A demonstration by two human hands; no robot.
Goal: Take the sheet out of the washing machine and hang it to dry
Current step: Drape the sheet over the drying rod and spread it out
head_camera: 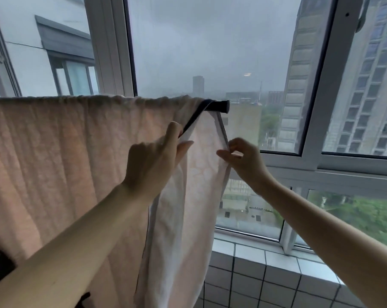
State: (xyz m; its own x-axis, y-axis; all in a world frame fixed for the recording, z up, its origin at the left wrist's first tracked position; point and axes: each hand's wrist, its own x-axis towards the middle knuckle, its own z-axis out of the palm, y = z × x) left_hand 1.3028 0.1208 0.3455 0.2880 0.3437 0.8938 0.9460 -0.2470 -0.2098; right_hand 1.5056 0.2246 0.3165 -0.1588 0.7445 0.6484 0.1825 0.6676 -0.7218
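both hands (152,161) pinched on sheet (54,152)

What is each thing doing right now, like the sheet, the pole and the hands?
sheet: draped over the pole, end section bunched
pole: level, dark tip bare
left hand: pinching the sheet's dark-trimmed edge
right hand: pinching the sheet's other edge
window: shut as far as visible

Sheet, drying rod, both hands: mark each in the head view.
sheet (54,152): head view, broad pink draped panel.
drying rod (220,106): head view, bare dark end past the cloth.
left hand (152,161): head view, back of hand.
right hand (243,158): head view, back of hand.
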